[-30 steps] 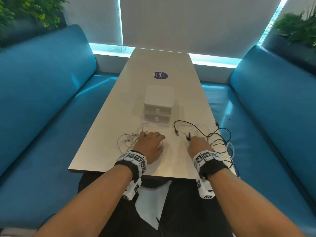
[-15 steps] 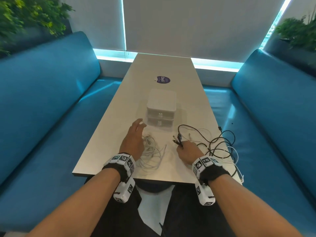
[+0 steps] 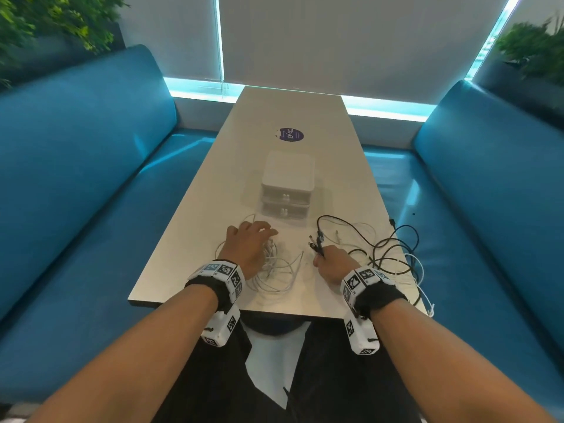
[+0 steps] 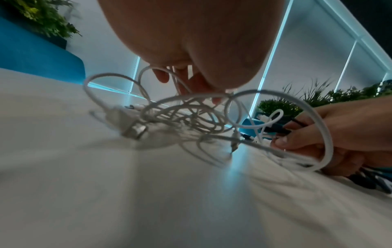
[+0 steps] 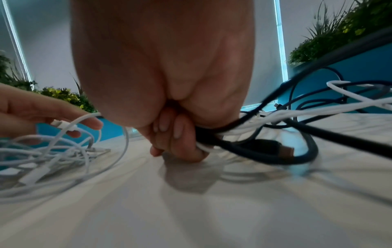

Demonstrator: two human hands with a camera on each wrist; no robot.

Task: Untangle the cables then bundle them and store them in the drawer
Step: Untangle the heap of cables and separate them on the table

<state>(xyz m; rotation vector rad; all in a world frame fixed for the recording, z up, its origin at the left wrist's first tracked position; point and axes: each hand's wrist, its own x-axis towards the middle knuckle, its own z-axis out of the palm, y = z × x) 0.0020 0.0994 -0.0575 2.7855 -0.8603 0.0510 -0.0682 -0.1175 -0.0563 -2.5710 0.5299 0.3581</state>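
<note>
A loose pile of white cable (image 3: 276,271) lies near the table's front edge. My left hand (image 3: 264,238) rests on top of it; the right wrist view shows its fingers (image 5: 89,123) pinching a white plug (image 5: 62,125). My right hand (image 3: 322,259) is fisted round a bunch of black cables (image 5: 250,147) and some white strands, with the plug ends (image 3: 316,242) sticking out above the fist. The rest of the black tangle (image 3: 393,254) spreads to the right. The white two-drawer unit (image 3: 287,184) stands behind both hands with its drawers closed.
The long table (image 3: 290,111) runs away from me between two blue benches (image 3: 76,178). A round purple sticker (image 3: 290,135) lies behind the drawer unit. A white cable (image 3: 422,288) hangs over the table's right edge. Plants stand in both far corners.
My left hand, open and reaching toward the drawer unit half a second ago, has come down onto the white cable pile. My right hand stays fisted on the black cable ends.
</note>
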